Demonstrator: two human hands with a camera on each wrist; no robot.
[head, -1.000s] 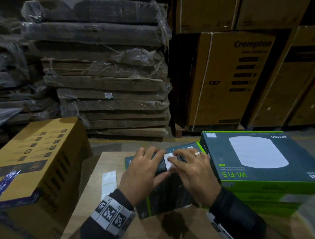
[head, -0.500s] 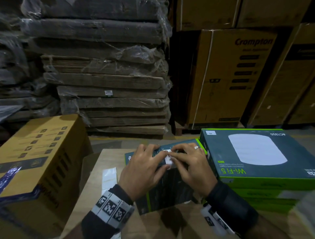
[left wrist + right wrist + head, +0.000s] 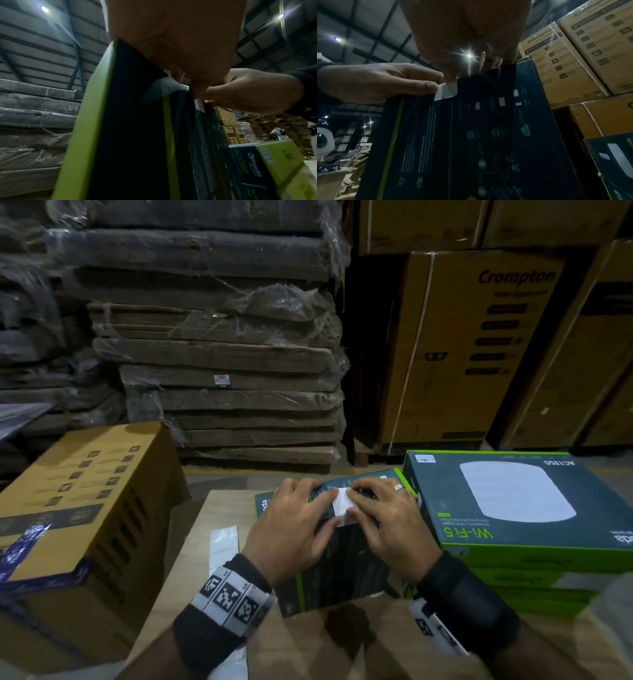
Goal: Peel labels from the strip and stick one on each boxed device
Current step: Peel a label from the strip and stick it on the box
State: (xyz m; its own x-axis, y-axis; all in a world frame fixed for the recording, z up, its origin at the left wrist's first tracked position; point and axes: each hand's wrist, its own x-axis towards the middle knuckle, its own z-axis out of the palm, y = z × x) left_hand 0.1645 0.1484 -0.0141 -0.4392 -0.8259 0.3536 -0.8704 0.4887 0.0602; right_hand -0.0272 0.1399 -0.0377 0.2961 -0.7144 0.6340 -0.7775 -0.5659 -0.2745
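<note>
White label (image 3: 343,506) sits wrapped over the top edge of the upright device box (image 3: 337,573), which stands on the worktop (image 3: 202,546) just left of the stacked boxes (image 3: 534,559). Left hand (image 3: 291,529) and right hand (image 3: 383,525) both lie on that edge, fingers loosely bent, thumbs pressing the label, gripping nothing. Best bet: rub outward from the fold so both flaps bond flat, box kept steady.
</note>
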